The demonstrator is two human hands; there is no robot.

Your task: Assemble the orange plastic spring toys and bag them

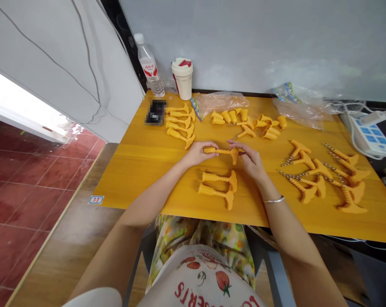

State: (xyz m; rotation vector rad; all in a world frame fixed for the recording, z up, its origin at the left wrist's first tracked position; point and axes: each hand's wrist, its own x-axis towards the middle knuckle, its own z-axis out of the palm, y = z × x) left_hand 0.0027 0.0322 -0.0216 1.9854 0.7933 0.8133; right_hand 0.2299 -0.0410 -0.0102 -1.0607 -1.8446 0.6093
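Between both hands, above the table, is a yellow corkscrew-like tool (224, 151) with a T-shaped handle and a ribbed cap at its left end. My left hand (199, 153) has its fingers closed on the cap end. At the handle end, my right hand (249, 158) grips the tool. Two similar capped tools (217, 187) lie just below the hands. Several capped ones (180, 123) rest in a group at the back left. Loose yellow caps (269, 132) and a few tools with bare metal spirals (245, 131) lie behind the right hand.
Several uncapped tools (319, 170) spread over the right of the yellow table (132, 187). Along the back stand a water bottle (150, 68) and a lidded cup (182, 81), with plastic bags (223, 102) beside them. A power strip (372, 134) sits at the right edge.
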